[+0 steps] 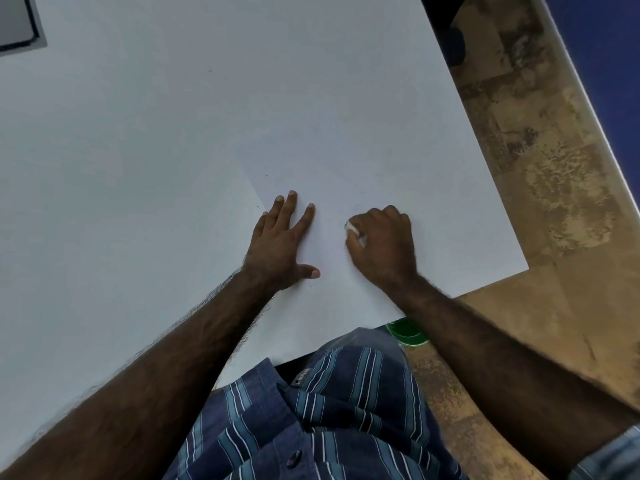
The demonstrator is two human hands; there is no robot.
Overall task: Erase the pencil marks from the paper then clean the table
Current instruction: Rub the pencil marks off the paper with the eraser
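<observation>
Head view: smooth pale table (121,150) fills most of frame, flat matte top, straight edge along the right with mottled brown tiled floor (540,188) beyond. White paper (346,143) lies flat on the table near its right corner, edges barely distinct from the tabletop; faint pencil marks (356,206) just above the right hand, too light to read. Blue striped woven shirt (329,410) at bottom, buttoned. Dark-framed flat panel (17,26) at top-left corner, cropped. Left hand (280,242) flat on the paper, fingers straight and spread, thumb out to the side, pressing the sheet down. Right hand (382,242) just beside it, fingers curled tight around a small white eraser (354,230), only a rounded sliver showing, probably touching the paper. Round glossy green object (407,330) below the table edge, partly hidden by the forearm.
</observation>
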